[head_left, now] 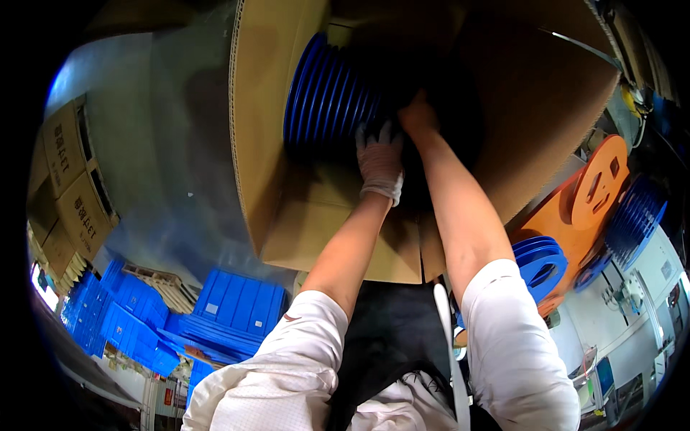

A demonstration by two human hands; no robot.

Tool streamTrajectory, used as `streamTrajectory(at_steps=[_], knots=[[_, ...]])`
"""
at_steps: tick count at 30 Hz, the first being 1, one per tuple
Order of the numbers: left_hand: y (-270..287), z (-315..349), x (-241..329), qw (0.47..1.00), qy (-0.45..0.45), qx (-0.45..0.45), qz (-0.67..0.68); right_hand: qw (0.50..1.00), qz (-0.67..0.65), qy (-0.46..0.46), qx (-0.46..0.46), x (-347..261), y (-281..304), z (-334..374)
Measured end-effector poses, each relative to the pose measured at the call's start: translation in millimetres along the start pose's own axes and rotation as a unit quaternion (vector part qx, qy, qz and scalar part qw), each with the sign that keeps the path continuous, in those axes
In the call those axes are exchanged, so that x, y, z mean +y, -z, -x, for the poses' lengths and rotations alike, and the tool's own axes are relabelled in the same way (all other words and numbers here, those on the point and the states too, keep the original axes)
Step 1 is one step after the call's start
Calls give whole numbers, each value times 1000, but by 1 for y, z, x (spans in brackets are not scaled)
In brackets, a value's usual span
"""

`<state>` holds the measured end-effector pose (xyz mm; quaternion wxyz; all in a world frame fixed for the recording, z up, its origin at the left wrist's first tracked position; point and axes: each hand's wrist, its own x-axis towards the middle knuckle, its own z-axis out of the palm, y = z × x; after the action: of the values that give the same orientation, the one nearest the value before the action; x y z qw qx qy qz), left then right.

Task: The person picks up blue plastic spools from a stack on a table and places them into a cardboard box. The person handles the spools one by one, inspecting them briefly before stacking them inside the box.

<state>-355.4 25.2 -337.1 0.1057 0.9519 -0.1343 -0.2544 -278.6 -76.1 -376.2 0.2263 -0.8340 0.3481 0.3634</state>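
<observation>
I count two hands: my left hand (379, 159) and my right hand (419, 118). One open cardboard box (260, 108), roughly ten blue disc rims (302, 93), the darkest uncountable; one slotted orange disc (601, 179); at least two closed cartons (80, 215).

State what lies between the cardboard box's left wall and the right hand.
In the head view, blue discs lie between the left wall and the right hand, with the gloved left hand lower.
</observation>
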Motion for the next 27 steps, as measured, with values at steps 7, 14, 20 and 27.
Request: streamTrajectory(at_steps=[7,14,20,27], knots=[[-65,110,41,980,31,127,147,980,-192,30,40,74,-2,125],[26,128,-16,997,-51,21,50,952,-170,196,165,64,11,163],[40,41,-56,986,-33,162,-12,952,-75,146,260,41,3,111],[10,-4,-63,987,7,121,-109,965,42,150,210,80,-68,96]])
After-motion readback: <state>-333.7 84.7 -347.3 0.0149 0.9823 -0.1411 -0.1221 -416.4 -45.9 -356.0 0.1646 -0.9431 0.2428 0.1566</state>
